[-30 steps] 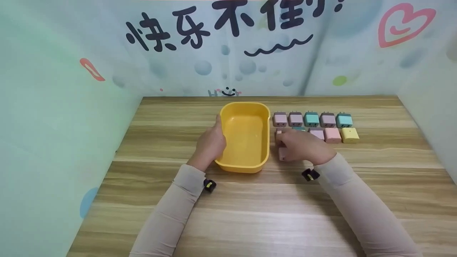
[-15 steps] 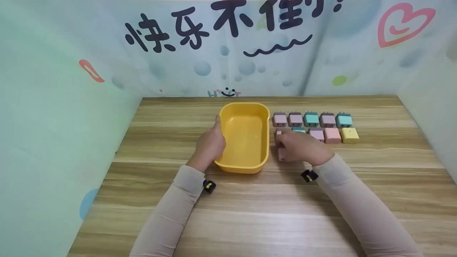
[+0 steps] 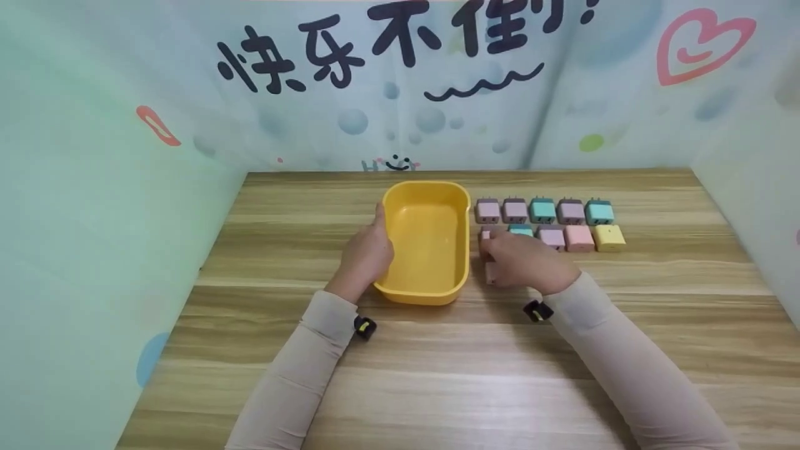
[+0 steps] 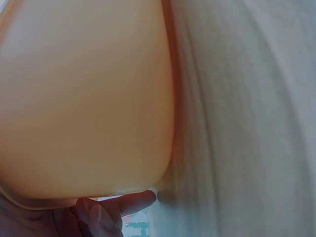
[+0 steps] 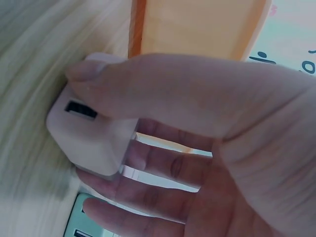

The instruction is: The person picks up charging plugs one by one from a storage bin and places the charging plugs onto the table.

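Note:
My left hand (image 3: 364,253) grips the left side of a yellow plastic basin (image 3: 462,275), whose inside shows bare. In the left wrist view the basin wall (image 4: 94,108) fills the middle, with curled fingers (image 4: 101,217) at its lower edge. To the basin's right, my right hand (image 3: 531,259) pinches a pale pink USB wall charger (image 5: 94,131). Its thumb lies over the charger by a dark USB slot, and the fingers are on the far side. From the head view the hand covers most of this charger, low at the wood table (image 3: 425,375).
Two rows of wall chargers stand right of the basin. The back row has mauve (image 3: 487,211) and teal (image 3: 542,210) ones. In the front row are a teal charger (image 3: 520,230), a mauve, a pink (image 3: 579,239) and a yellow one (image 3: 609,239). A printed cloth backdrop (image 3: 312,125) rises behind.

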The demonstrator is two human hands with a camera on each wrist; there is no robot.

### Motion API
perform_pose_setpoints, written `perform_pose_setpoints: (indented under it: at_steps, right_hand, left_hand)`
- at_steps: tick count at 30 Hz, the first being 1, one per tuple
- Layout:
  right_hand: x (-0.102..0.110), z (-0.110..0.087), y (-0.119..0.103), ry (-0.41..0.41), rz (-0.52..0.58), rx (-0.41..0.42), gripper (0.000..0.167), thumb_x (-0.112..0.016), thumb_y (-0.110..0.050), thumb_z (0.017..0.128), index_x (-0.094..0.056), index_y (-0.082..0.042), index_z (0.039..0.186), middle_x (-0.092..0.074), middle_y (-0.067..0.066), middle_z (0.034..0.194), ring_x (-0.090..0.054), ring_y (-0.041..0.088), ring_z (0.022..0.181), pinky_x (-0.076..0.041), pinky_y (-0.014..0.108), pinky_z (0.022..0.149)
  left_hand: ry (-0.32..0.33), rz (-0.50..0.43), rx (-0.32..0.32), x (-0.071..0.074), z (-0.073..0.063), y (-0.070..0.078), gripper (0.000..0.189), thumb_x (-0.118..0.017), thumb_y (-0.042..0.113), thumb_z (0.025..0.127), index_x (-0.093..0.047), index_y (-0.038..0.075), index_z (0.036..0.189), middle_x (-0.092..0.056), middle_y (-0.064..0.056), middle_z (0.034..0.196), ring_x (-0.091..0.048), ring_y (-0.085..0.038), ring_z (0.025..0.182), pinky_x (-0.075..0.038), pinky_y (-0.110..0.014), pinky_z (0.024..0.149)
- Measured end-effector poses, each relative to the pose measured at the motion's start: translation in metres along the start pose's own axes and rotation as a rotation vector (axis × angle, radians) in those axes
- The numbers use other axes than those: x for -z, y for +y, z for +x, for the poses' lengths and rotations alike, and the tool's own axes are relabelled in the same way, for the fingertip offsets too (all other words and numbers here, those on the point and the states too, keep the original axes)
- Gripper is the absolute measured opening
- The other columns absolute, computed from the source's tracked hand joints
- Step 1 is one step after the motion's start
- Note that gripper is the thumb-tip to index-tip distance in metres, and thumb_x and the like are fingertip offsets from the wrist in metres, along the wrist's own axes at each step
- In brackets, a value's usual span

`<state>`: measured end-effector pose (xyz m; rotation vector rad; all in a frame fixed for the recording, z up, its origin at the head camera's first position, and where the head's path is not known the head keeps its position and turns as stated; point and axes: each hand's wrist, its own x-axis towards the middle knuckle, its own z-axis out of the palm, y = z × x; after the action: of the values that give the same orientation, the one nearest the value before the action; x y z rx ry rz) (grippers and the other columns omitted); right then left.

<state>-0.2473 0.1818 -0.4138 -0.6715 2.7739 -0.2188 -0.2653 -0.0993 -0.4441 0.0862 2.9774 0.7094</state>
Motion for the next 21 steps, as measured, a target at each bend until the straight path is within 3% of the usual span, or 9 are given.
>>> perform_pose_setpoints:
  at_steps: [9, 13, 21]
  right_hand:
    - [0.000, -0.001, 0.000, -0.016, -0.003, -0.008, 0.011, -0.068, -0.013, 0.094, -0.070, -0.009, 0.104, -0.059, 0.011, 0.104, -0.058, 0.028, 0.081, -0.052, 0.040, 0.071]
    - [0.003, -0.003, 0.000, -0.014, 0.017, -0.006, 0.018, -0.071, -0.013, 0.091, -0.072, -0.010, 0.109, -0.060, 0.009, 0.107, -0.059, 0.028, 0.085, -0.053, 0.042, 0.075]
    - [0.014, -0.014, 0.002, 0.078, 0.004, 0.087, 0.025, -0.085, -0.010, 0.085, -0.075, -0.006, 0.107, -0.066, 0.010, 0.107, -0.061, 0.027, 0.092, -0.056, 0.045, 0.083]
  left_hand:
    - [-0.008, 0.011, -0.001, 0.000, 0.001, 0.000, 0.068, -0.041, 0.010, 0.112, -0.009, 0.007, 0.172, -0.061, -0.012, 0.092, -0.061, -0.028, 0.076, -0.055, -0.040, 0.077]
    - [-0.010, 0.011, -0.003, 0.000, 0.001, 0.000, 0.069, -0.040, 0.009, 0.111, -0.008, 0.007, 0.172, -0.061, -0.012, 0.090, -0.061, -0.027, 0.073, -0.055, -0.040, 0.074]
    - [0.002, 0.019, -0.021, 0.001, 0.001, 0.000, 0.069, -0.044, 0.011, 0.110, -0.012, 0.005, 0.171, -0.064, -0.014, 0.089, -0.062, -0.029, 0.073, -0.055, -0.042, 0.071]
